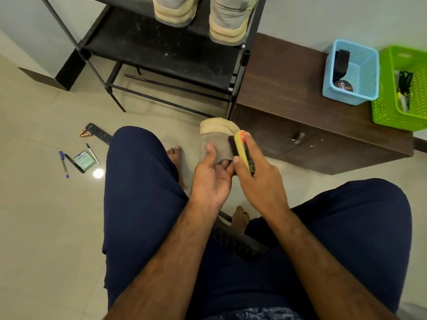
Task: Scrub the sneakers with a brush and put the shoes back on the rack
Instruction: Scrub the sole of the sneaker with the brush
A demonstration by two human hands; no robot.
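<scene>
A grey knit sneaker (pixel 217 137) with a tan sole is held between my knees, toe pointing away. My left hand (pixel 211 179) grips it from below, thumb on the upper. My right hand (pixel 258 179) holds a yellow brush (pixel 241 146) with dark bristles pressed against the sneaker's right side. Two more grey sneakers, one on the left (pixel 175 10) and one on the right (pixel 231 21), stand on a shelf of the black shoe rack (pixel 161 54) ahead.
A brown low cabinet (pixel 288 93) stands right of the rack, carrying a blue basket (pixel 351 72) and a green basket (pixel 402 88). On the tiled floor to the left lie a remote (pixel 99 132), pens (pixel 63 163) and a small packet (pixel 84 161). My bare feet rest below.
</scene>
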